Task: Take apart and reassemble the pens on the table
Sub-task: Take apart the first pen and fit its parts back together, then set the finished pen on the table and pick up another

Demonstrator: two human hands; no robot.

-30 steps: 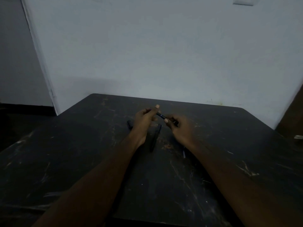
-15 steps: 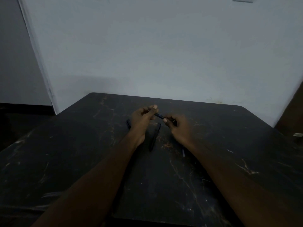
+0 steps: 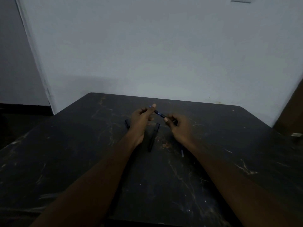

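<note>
Two hands are engaged on one pen (image 3: pixel 158 114), held just above the table (image 3: pixel 65 161) toward its far edge.

- Left hand (image 3: pixel 141 117): thumb and curled fingers are pinched on the pen's far end; a blue tip shows past them.
- Right hand (image 3: pixel 176 124): fingers are curled and clamped on the near end.

Against the two earlier pictures almost no change is noted. Both grips are kept, the gap between the hands is the same, and the pen is tilted as before. No separation of parts is seen, and whether a twist is being applied cannot be told. Judged: the joint has not yet given, so this pen's disassembly is barely begun.

Lying on the table:
- A second pen (image 3: pixel 153 137) lies between the wrists.
- A short dark piece (image 3: pixel 127 124) lies just left of the left hand.
- A slim pale piece (image 3: pixel 182 153) lies beside the right forearm; it is possibly a refill.

Nothing is seen in the way of the hands. Dim light and dark parts on a dark top may make loose pieces easy to lose.
</note>
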